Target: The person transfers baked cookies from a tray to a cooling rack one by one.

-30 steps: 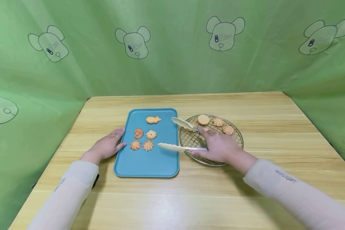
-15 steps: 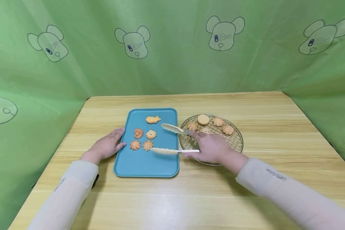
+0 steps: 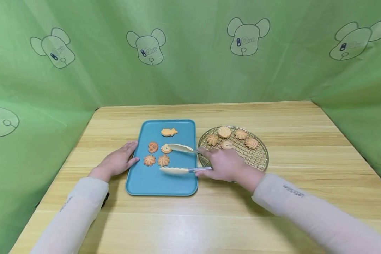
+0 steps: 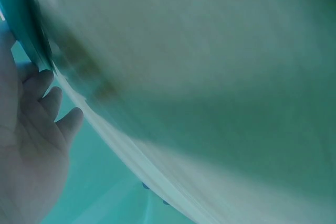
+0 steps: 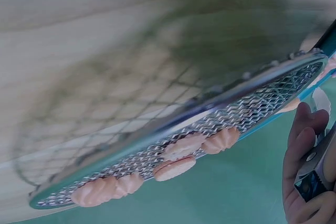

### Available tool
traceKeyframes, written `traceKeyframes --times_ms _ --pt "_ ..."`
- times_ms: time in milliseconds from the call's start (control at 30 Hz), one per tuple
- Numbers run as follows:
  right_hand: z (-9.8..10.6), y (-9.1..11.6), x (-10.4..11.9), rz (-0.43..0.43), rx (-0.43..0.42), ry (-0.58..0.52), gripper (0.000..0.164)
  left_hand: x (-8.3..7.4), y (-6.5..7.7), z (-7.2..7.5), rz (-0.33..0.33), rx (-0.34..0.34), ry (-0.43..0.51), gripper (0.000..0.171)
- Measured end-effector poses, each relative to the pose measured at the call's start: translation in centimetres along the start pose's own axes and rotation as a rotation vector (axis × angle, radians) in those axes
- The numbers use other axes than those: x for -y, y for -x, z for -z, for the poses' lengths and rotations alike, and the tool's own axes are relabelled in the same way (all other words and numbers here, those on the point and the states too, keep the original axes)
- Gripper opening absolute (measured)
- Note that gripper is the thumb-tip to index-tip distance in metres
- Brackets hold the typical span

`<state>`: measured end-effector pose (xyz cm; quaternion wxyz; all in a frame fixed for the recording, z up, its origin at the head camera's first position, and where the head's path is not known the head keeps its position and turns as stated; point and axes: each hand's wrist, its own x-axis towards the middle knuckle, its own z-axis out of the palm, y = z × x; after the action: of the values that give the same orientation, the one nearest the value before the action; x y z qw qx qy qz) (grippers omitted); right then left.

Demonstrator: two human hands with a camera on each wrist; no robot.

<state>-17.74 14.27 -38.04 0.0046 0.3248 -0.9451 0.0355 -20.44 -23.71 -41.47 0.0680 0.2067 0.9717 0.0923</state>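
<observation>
My right hand [image 3: 225,164] grips a pair of tongs [image 3: 181,170] with cream scalloped tips, reaching left over the blue tray [image 3: 162,187]. Its arms are spread, and only bare tray shows between them. The upper tip overlaps a scalloped round cookie [image 3: 165,149]; whether they touch I cannot tell. Just left of the gap lies a flower-shaped cookie [image 3: 163,161], beside a second flower-shaped cookie [image 3: 149,161]. A pretzel-shaped cookie [image 3: 152,147] and a fish-shaped cookie [image 3: 169,132] lie farther back. Against the tray's left rim rests my left hand [image 3: 118,161], fingers extended.
Right of the tray stands a round wire rack [image 3: 258,160], partly under my right hand. It bears several cookies, among them a round biscuit [image 3: 224,132] and a swirled one [image 3: 251,143]. Wooden table [image 3: 146,225] surrounds both; a green curtain [image 3: 197,81] hangs behind.
My right hand has carried the spread tongs left and slightly toward me, from the rack side to over the tray. More rack cookies are uncovered. My left hand and the tray's cookies stay put.
</observation>
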Motion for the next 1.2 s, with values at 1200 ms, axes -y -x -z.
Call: traceKeyframes --times_ms 1200 --pt "-0.1 -1.3 1.5 0.021 0.051 0.038 0.076 0.0 0.0 -0.1 0.009 -0.011 0.003 0.066"
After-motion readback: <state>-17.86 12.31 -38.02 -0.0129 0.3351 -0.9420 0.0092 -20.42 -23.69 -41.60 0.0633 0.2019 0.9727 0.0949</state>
